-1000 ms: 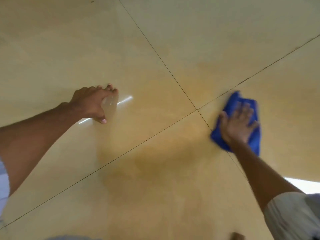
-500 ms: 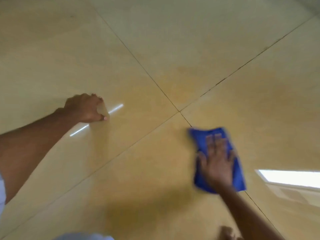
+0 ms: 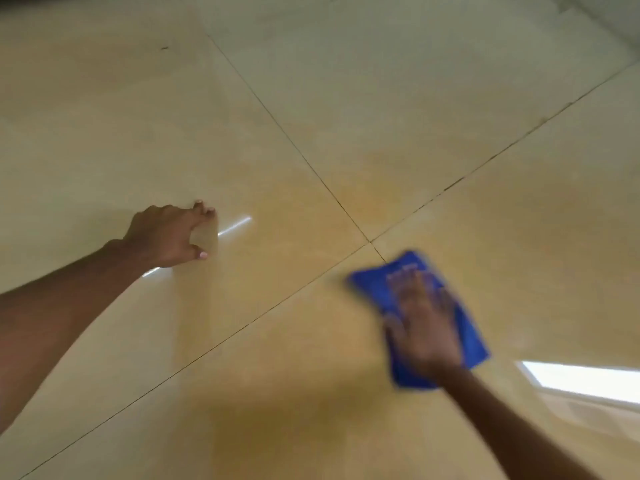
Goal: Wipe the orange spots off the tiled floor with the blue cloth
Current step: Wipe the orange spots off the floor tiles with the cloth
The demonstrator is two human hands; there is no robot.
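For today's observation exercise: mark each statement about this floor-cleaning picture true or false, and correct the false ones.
1. The right hand lies flat on the blue cloth. True.
2. The cloth is red. False: it is blue.
3. The left hand rests its fingers on the tiled floor. True.
4. The left hand holds a second cloth. False: it holds nothing.
5. The cloth lies near where four tiles meet. True.

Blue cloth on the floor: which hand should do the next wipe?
The right hand. It already lies flat on the blue cloth, just below where the tile lines cross. The left hand is propped on its fingertips on the tiled floor, well apart from the cloth, likely bearing weight.
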